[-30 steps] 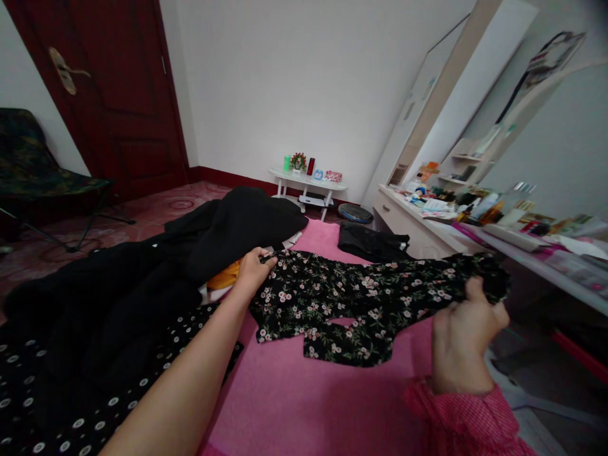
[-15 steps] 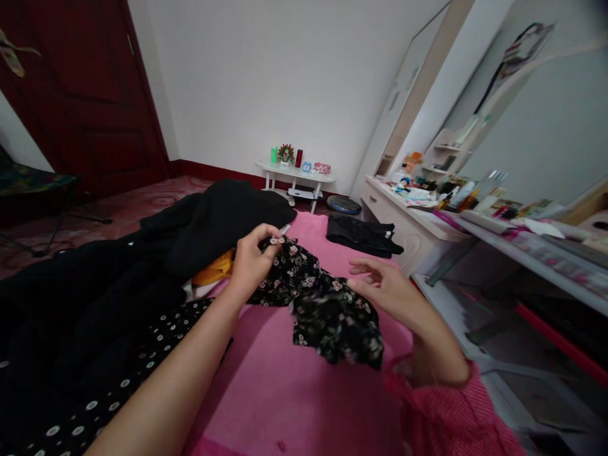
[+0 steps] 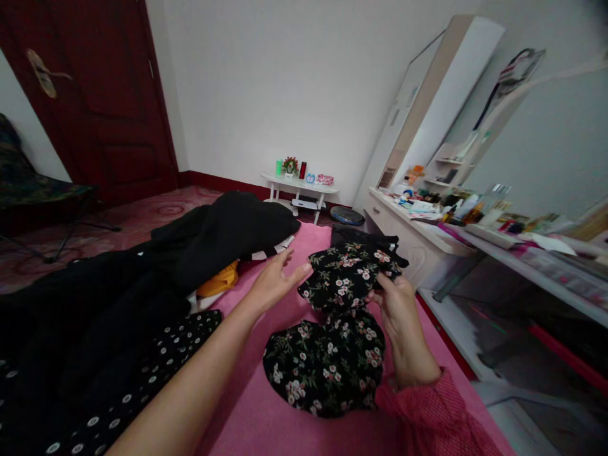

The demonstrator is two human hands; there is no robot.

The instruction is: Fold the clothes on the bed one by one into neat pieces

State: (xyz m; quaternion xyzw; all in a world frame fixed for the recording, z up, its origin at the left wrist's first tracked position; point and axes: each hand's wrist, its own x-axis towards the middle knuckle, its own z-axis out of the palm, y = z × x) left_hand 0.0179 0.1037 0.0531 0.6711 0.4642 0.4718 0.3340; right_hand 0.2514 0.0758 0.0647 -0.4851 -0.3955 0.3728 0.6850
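A black floral garment (image 3: 327, 367) lies partly on the pink bedcover (image 3: 247, 405), its upper part lifted. My right hand (image 3: 396, 301) pinches that upper part at its right edge between thumb and fingers. My left hand (image 3: 280, 278) is open at the garment's left edge, thumb and fingers apart. Its thumb tip is close to the cloth; whether it touches I cannot tell. Behind the raised part lies a folded black garment (image 3: 365, 237), partly hidden.
A heap of black clothes (image 3: 199, 228) covers the left side, with a yellow cloth (image 3: 221, 280) and a dotted black cloth (image 3: 178, 345) by it. On the right stands a cluttered dressing table (image 3: 413, 221). A small white table (image 3: 304, 183) is by the far wall.
My left hand has let go of the floral garment and opened. My right hand, open before, now grips it. The garment has spread out and its upper part has shifted right.
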